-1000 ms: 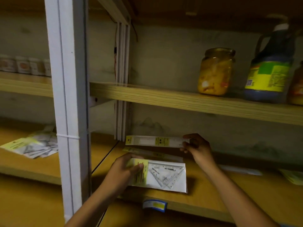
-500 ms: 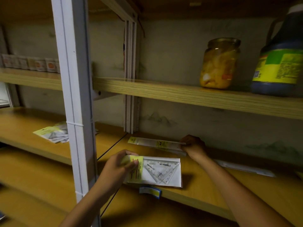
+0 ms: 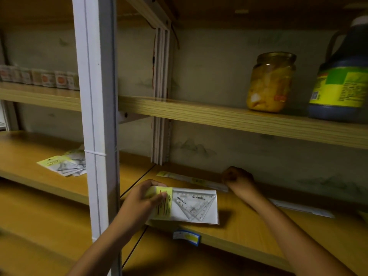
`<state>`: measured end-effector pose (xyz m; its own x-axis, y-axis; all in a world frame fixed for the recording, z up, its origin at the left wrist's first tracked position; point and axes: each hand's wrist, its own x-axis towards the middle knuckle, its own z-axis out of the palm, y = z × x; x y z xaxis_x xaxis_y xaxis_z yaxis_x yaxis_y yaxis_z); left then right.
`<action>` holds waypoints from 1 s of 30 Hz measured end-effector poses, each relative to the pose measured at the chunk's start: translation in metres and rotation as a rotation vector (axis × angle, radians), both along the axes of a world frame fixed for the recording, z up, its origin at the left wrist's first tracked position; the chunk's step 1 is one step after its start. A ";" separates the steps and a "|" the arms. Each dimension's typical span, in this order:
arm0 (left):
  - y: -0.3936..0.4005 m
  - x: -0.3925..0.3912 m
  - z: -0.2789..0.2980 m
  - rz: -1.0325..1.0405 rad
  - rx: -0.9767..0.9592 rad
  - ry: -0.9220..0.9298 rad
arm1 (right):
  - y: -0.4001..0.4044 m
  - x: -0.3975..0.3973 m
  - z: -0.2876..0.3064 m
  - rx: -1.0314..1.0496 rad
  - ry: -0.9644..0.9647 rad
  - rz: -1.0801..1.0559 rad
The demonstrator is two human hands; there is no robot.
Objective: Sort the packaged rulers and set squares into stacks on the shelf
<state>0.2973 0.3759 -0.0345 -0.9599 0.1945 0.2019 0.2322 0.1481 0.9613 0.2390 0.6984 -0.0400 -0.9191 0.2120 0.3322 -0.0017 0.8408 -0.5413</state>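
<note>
Left hand: the left hand (image 3: 140, 200) pinches the yellow header end of a packaged set square (image 3: 186, 206), thumb on top, fingers underneath and hidden by the pack
Set square pack: held low over the front of the wooden shelf (image 3: 249, 234), just above its edge; whether its underside touches the board cannot be told
Right hand: the right hand (image 3: 238, 180) has fingers curled at the right end of a packaged ruler (image 3: 191, 180); the fingertips face away, so the grip itself is hidden
Ruler pack: lies long and flat near the back of the same shelf, left end near the rear upright
Second ruler: another packaged ruler (image 3: 302, 208) lies right of the forearm, its near end hidden behind the arm
Other stack: a fanned pile of set square packs (image 3: 63, 165) sits in the left bay, partly hidden by the white post (image 3: 95, 116)
Shelf edge: a small blue and yellow price tag (image 3: 186, 237), print unreadable
Upper shelf: a glass jar (image 3: 270, 82) of yellow contents; a dark jug (image 3: 344, 72) cut off at the right; a blurred row of small boxes (image 3: 39, 77) far left
</note>
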 end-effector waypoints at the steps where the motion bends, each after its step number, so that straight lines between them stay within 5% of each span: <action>1: 0.001 -0.001 0.000 -0.006 0.003 0.000 | 0.001 0.005 0.004 0.001 -0.002 0.029; 9: 0.038 0.010 0.007 -0.061 -0.007 0.029 | 0.037 0.067 0.023 0.172 -0.013 0.081; 30: 0.261 0.127 0.023 -0.192 0.021 0.065 | 0.244 0.287 0.032 0.160 -0.027 -0.146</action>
